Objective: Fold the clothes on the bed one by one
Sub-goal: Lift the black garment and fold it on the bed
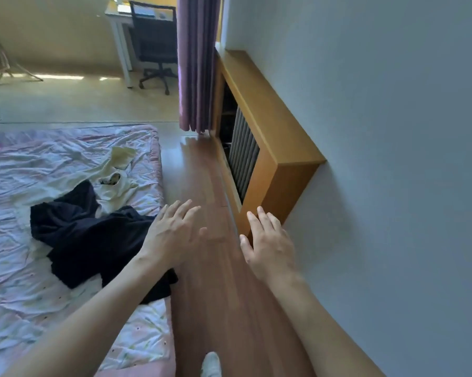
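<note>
Two hands, left (172, 235) and right (270, 246), released, fingers spread; dark garment (87, 235), cream garment (115, 183) on bed (25, 295)

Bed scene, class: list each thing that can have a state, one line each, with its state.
Dark garment: unfolded, crumpled on the bed, one edge hanging over the side.
Cream garment: unfolded, spread out, partly under the dark one.
Bed sheet: wrinkled.
Left hand: open, fingers spread, holding nothing.
Right hand: open, holding nothing.
Curtain: gathered to one side.
</note>
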